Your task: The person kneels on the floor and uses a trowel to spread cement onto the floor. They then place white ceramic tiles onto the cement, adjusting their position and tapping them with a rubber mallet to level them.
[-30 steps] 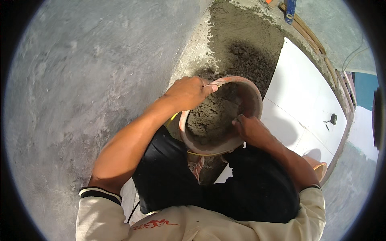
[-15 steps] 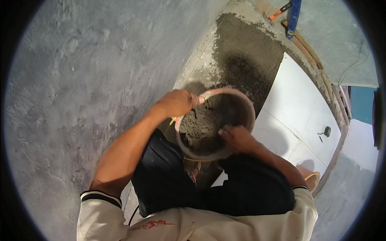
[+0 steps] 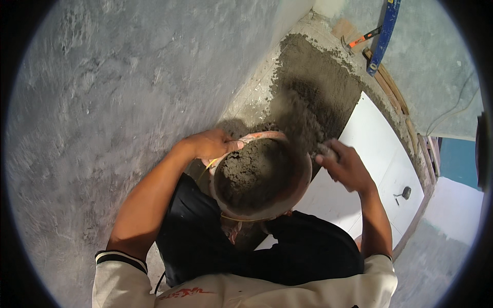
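Note:
A round bucket (image 3: 303, 186) of grey mortar (image 3: 246, 172) is tilted between my knees. My left hand (image 3: 214, 143) is closed around its far left rim, thumb over the edge. Beyond the bucket's right side, my right hand (image 3: 348, 167) grips the handle of what appears to be a trowel (image 3: 324, 149), blurred by motion and coated in mortar. A streak of loose mortar (image 3: 307, 115) shows just past it, over the spread mortar bed (image 3: 328, 69) on the floor. The trowel's blade cannot be made out clearly.
Large white tiles (image 3: 382, 149) lie right of the mortar bed, with a small dark object (image 3: 406, 193) on them. A grey plastered wall (image 3: 102, 102) rises close on the left. An orange-handled hammer (image 3: 364, 37), a blue spirit level (image 3: 385, 38) and wooden strips (image 3: 393, 92) are at the far right.
My right hand has come out of the bucket and moved right and outward, with mortar now streaking over the bed. My left hand stays on the rim.

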{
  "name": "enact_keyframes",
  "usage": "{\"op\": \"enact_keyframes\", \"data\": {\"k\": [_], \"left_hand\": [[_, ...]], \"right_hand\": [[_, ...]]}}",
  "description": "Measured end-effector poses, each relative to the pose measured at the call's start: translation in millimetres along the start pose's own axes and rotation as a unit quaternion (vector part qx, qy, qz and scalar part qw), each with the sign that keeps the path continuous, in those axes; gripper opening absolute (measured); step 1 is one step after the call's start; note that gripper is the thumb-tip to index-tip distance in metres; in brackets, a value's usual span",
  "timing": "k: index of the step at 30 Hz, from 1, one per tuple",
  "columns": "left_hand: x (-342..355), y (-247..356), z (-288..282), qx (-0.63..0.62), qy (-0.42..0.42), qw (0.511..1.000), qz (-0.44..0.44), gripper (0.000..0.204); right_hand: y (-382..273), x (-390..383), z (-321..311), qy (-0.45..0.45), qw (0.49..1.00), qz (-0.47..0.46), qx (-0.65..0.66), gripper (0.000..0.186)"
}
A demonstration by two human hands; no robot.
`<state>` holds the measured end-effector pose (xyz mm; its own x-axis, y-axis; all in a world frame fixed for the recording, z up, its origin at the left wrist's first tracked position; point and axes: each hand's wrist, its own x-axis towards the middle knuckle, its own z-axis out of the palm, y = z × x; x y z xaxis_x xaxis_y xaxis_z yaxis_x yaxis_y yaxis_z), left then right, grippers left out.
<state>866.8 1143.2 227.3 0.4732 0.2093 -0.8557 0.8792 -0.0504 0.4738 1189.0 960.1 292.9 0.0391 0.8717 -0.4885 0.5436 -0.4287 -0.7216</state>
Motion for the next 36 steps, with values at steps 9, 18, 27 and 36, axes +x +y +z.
{"op": "enact_keyframes", "data": {"k": [9,18,27,36], "left_hand": [[-6,10,-4,0.028,-0.004,1.000,-0.012,0.071],[-2,9,-7,0.068,-0.001,0.998,0.010,0.064],[-5,19,-11,0.072,-0.007,0.997,-0.016,0.070],[-4,18,-12,0.082,-0.018,0.996,-0.019,0.064]], "right_hand": [[60,207,8,-0.100,0.864,0.089,0.485,0.034],[128,212,-52,0.246,0.927,-0.107,-0.261,0.036],[134,293,-64,0.156,0.894,-0.059,-0.416,0.036],[135,308,-51,0.027,0.943,-0.060,-0.325,0.052]]}}
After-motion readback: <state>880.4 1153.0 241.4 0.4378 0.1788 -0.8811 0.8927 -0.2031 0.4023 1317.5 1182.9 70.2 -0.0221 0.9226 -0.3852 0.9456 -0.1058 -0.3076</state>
